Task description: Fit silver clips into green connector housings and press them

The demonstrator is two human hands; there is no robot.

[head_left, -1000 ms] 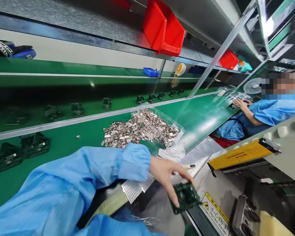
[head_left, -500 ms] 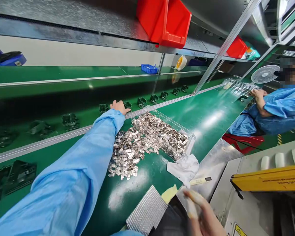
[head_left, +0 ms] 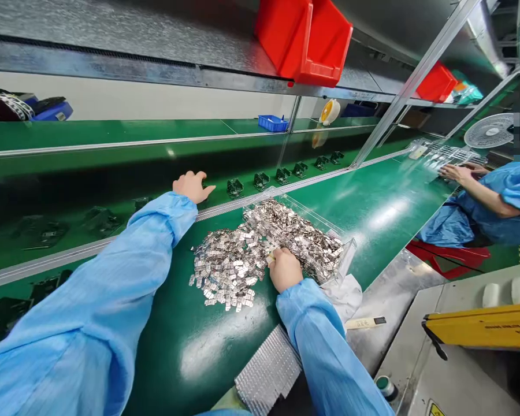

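Note:
My left hand (head_left: 193, 186) is over the green conveyor belt with its fingers spread and thumb out, just left of a dark part (head_left: 234, 188) in the row there. Whether it touches another part beneath is hidden. My right hand (head_left: 285, 269) is closed at the right side of a loose pile of small silvery metal pieces (head_left: 225, 268). Its pinched fingertips are among the pieces, and what they hold is too small to name. Behind it, a clear plastic tray (head_left: 349, 254) full of the same pieces (head_left: 318, 245) lies tilted on the green table (head_left: 212, 341).
Red bins (head_left: 305, 43) sit on the shelf above. A silvery padded sheet (head_left: 268, 370) lies near my right sleeve, with a white cloth (head_left: 346, 296) and a labelled strip (head_left: 365, 323) beyond. At the right, a person in blue (head_left: 498, 202) works by a fan (head_left: 489, 130).
My right hand has moved from the bottom edge up to the metal pieces and closed. My left hand has moved slightly left, with fingers more spread. The view has shifted a little.

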